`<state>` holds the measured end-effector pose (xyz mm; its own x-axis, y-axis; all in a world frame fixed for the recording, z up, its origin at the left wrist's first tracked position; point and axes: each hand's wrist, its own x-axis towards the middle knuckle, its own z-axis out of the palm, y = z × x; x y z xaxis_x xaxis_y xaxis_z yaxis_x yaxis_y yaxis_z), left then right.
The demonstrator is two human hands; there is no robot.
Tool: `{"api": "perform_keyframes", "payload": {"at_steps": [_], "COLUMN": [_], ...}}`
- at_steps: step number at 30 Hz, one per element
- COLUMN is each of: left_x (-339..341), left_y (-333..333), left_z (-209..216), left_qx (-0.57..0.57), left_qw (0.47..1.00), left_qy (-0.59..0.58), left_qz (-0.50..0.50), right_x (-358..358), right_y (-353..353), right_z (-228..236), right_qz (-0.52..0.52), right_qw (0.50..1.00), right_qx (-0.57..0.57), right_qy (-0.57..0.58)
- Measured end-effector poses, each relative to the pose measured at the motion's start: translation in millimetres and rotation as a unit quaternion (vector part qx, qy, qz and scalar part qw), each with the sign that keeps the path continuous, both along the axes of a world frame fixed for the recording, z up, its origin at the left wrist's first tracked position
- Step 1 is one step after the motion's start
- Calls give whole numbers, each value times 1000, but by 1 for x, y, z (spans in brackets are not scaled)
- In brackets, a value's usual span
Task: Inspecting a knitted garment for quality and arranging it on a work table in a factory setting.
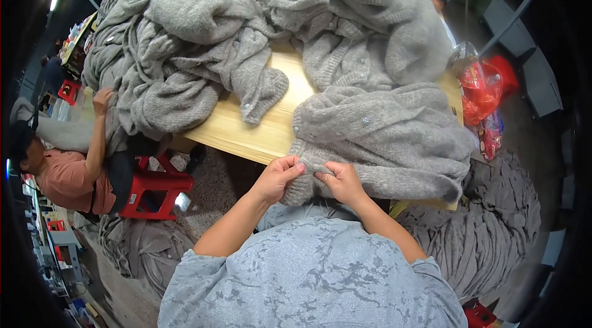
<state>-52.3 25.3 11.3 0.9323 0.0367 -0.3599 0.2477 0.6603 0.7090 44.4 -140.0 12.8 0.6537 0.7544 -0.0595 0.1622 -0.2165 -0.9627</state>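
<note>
A grey knitted sweater lies bunched across the near right corner of the table, dotted with a few small shiny studs or buttons. My left hand pinches its ribbed edge between thumb and fingers. Just to the right, my right hand grips the same edge, thumb pointing toward the left one. A short stretch of knit lies between the two thumbs. Part of the ribbing hangs over the table's front edge below my hands. Whatever is inside the pinched folds is hidden.
Heaps of grey knitwear cover the far side of the wooden table. At left, a person sits by a red stool, one hand on the heap. More knitwear is piled at lower right, below red plastic bags.
</note>
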Motion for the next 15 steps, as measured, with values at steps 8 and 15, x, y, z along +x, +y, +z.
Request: {"api": "perform_keyframes", "payload": {"at_steps": [8, 15], "left_x": [11, 28], "left_y": [7, 19], "left_z": [-25, -26], "left_qx": [160, 549], "left_qw": [987, 834], "left_qy": [-13, 50], "left_qz": [15, 8], "right_x": [11, 20], "right_y": [12, -26], "right_z": [-23, 32], "right_qz": [-21, -107], "right_qw": [970, 942], "right_qx": [-22, 85], "right_qy": [-240, -305]}}
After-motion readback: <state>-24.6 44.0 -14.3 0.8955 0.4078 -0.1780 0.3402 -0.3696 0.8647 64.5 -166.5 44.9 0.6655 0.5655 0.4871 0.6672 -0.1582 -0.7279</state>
